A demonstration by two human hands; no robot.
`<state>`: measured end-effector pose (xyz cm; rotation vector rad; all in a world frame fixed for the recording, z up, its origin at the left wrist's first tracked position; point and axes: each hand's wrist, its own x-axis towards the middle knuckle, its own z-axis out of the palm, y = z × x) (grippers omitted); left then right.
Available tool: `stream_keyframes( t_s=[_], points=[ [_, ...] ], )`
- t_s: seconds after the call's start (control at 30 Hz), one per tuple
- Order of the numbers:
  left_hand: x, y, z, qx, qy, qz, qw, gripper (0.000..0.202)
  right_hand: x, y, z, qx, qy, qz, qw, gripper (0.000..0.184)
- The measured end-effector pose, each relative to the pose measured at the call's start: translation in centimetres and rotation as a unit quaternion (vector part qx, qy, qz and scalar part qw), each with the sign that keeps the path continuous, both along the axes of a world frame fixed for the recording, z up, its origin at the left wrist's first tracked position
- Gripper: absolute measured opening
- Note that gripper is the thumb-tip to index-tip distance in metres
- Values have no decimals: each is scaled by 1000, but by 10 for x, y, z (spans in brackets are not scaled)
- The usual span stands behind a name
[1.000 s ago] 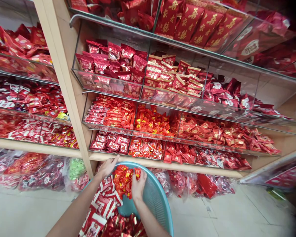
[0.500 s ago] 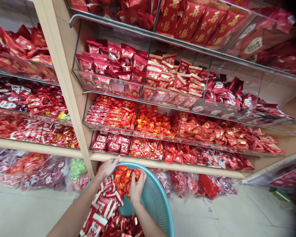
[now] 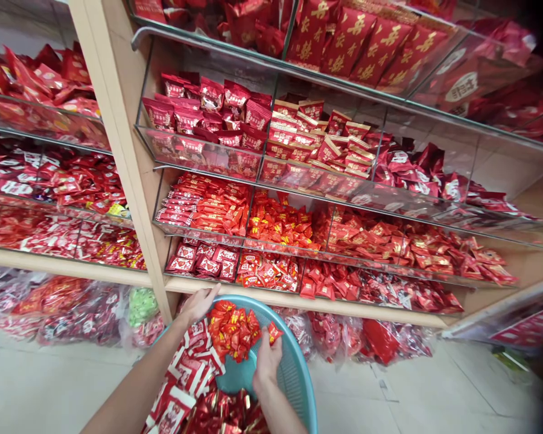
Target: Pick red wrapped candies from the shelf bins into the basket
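A teal plastic basket (image 3: 294, 361) stands below the shelves, holding heaps of wrapped sweets. My right hand (image 3: 266, 361) is over its right side, pinching one small orange-red wrapped candy (image 3: 274, 333) between thumb and fingers. Just left of it lies a pile of the same orange-red candies (image 3: 235, 331) with yellow marks. My left hand (image 3: 201, 305) is at the basket's far left rim, closed over it, its fingertips partly hidden near the shelf's wooden edge. Red-and-white packets (image 3: 199, 367) fill the basket's left side, and dark red shiny sweets (image 3: 226, 413) lie nearest me.
A wooden shelf unit (image 3: 131, 199) rises in front, its clear-fronted tiers full of red sweet packets (image 3: 280, 223). Under the lowest shelf board (image 3: 344, 306), plastic bags of sweets (image 3: 380, 337) sit on the tiled floor (image 3: 357, 392). More stocked shelves (image 3: 49, 193) stand at the left.
My right hand has moved right, away from the orange-red pile, and one candy now shows in its fingers. The left hand stays at the rim.
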<state>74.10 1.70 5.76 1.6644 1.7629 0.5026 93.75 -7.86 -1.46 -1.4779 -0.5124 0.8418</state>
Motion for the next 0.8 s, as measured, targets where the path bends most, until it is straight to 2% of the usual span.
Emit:
stream_keyframes(
  t_s=[0.07,0.23,0.4,0.6,0.73,0.8],
  points=[
    [1,-1,1,1,4,-3,1000,70,-3,-5,1,-27,85,-15,996,36],
    [1,-1,3,-1,9,-2,1000,72,-11,0,3,18,191,0,981,30],
    [0,-2,4,-4,13,1,1000,72,-13,10,3,15,177,27,984,29],
    [0,-2,3,-6,10,2,1000,70,-4,8,-5,-19,229,12,973,32],
    [-1,0,-2,5,-1,-8,1000,65,9,1,-4,-37,181,34,982,33],
    [-2,1,-4,11,-4,-11,1000,63,15,-1,0,-12,126,56,990,32]
  ],
)
